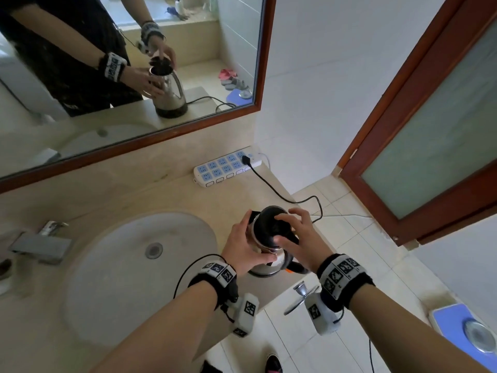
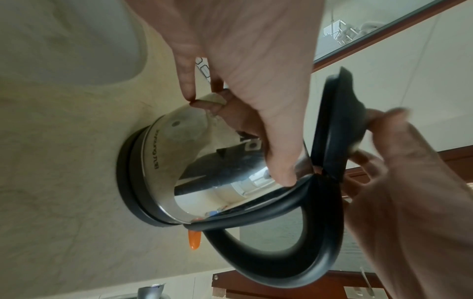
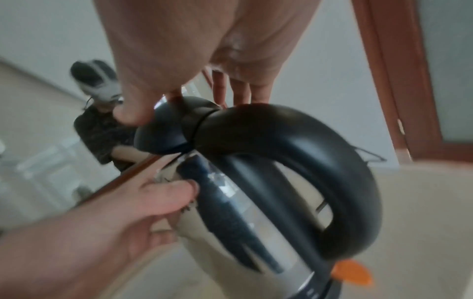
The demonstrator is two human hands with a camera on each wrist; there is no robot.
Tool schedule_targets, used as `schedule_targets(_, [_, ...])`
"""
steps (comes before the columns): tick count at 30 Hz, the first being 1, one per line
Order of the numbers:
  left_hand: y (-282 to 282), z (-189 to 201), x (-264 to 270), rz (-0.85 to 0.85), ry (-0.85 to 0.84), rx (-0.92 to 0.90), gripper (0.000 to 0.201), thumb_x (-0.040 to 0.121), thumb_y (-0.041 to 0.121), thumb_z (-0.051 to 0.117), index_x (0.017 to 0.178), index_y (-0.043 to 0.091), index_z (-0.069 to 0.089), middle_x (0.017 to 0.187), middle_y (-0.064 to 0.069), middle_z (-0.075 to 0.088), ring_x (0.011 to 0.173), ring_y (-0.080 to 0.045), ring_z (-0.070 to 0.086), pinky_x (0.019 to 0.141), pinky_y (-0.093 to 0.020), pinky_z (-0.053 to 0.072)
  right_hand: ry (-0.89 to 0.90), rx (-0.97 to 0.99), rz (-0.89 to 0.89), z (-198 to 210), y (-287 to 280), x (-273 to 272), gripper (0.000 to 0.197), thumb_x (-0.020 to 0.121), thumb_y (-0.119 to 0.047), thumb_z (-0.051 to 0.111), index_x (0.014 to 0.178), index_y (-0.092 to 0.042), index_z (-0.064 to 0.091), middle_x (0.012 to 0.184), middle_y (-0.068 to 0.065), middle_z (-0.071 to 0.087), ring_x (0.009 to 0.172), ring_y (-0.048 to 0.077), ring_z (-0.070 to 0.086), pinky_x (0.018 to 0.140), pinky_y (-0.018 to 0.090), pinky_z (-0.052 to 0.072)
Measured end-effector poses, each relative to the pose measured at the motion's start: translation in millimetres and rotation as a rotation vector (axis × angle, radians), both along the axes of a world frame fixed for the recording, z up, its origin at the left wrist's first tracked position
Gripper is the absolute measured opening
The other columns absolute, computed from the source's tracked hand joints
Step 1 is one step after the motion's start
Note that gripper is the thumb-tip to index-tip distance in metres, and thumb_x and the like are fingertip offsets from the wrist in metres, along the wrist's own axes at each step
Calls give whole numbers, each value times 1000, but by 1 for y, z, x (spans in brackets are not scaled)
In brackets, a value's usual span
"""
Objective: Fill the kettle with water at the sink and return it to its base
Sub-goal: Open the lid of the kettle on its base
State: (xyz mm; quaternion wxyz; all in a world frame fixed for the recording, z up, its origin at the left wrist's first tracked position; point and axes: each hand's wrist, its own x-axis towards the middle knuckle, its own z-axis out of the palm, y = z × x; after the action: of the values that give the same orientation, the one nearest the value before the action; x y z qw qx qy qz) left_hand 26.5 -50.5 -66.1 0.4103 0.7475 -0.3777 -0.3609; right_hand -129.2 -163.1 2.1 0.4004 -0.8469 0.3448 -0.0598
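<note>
1. The kettle (image 1: 265,261) stands on its base (image 2: 129,182) on the surface (image 1: 150,195), at the near right edge, just right of the sink (image 1: 139,265) and close to the drop to the floor.
2. The left hand (image 1: 242,244) wraps the steel body near the top, its grip curled round the metal. The right hand (image 1: 295,232) pinches the black lid (image 1: 270,224) with thumb and fingertips; in the left wrist view the lid stands swung up on its hinge.
3. Risk, as I judge it: the lid looks only half open. If the pinch slips it may snap back, and the kettle would then reach the tap shut.
4. Risk: the kettle sits near the surface's edge. A sideways tug on the lid, with only the left hand steadying a smooth steel wall, could drag the kettle and base toward the floor.
5. Risk: the cord (image 1: 279,195) runs from the power strip (image 1: 228,168) at the far side, and the strip lies on the same surface as the sink. Splashes from filling or carrying could reach it.
6. Hard to make out: the inside of the kettle is hidden by the lid and hands, so any water level is unknown.
7. The faucet (image 1: 40,243) at the left is blurred, and I cannot tell whether it is running.
8. The right wrist view is smeared, so the fingertips on the lid are unclear there; the orange switch (image 3: 352,272) shows below the handle (image 3: 307,161).
</note>
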Motion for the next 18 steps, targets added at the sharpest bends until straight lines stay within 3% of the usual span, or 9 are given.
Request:
schedule_targets(2, [-1, -1, 1, 8, -2, 1, 132, 45, 51, 93, 151, 43, 15, 131, 6, 39, 126, -12, 47, 110, -36, 43, -144, 80, -120, -1, 7, -1, 39, 86, -48, 59, 122, -34, 62, 138, 0, 39, 125, 16, 48, 109, 39, 44])
schedule_targets(4, [-1, -5, 1, 5, 7, 5, 133, 43, 52, 93, 151, 43, 16, 130, 5, 40, 124, -12, 49, 109, -35, 43, -259, 127, -244, 4, 13, 2, 20, 89, -39, 62, 108, -34, 67, 128, 2, 48, 121, 15, 51, 104, 37, 47])
schedule_targets(7, [-2, -7, 3, -6, 17, 0, 131, 44, 55, 92, 151, 44, 17, 130, 6, 41, 120, -10, 51, 107, -33, 44, -341, 194, -383, 11, 13, 9, 8, 88, -15, 72, 90, -22, 69, 119, 8, 56, 108, 12, 57, 87, 8, 45])
schedule_targets(9, [-1, -3, 3, -16, 19, 10, 132, 47, 53, 91, 153, 42, 13, 131, 6, 38, 122, -9, 48, 109, -30, 40, -356, 194, -463, 12, 12, 12, 7, 86, -11, 75, 87, -14, 68, 115, 10, 59, 106, 15, 60, 76, 1, 45])
schedule_targets(11, [0, -1, 2, -20, 16, 2, 132, 48, 50, 91, 153, 43, 10, 129, 7, 38, 123, -11, 48, 110, -30, 38, -364, 194, -513, 13, 12, 12, 13, 84, -11, 76, 90, -13, 64, 113, 10, 62, 108, 19, 62, 74, 8, 47])
schedule_targets(14, [2, 1, 1, -23, 4, -11, 131, 48, 50, 91, 151, 45, 11, 126, 6, 37, 123, -12, 49, 110, -30, 40, -310, 287, -571, 13, 11, 7, 39, 84, -17, 76, 114, -14, 51, 113, 9, 61, 104, 21, 61, 74, 21, 48])
schedule_targets(16, [2, 2, 2, -31, 7, -11, 130, 48, 49, 90, 151, 45, 11, 126, 5, 38, 123, -13, 49, 110, -31, 40, -208, 369, -577, 15, 8, 2, 53, 88, -26, 71, 130, -14, 41, 109, 7, 58, 95, 20, 61, 71, 23, 47])
schedule_targets(18, [2, 3, 2, -36, 12, -13, 132, 47, 50, 90, 152, 43, 10, 127, 3, 38, 124, -15, 49, 111, -35, 40, -69, 457, -517, 15, 4, -5, 54, 94, -38, 62, 135, -16, 37, 103, 4, 61, 88, 19, 64, 73, 28, 48])
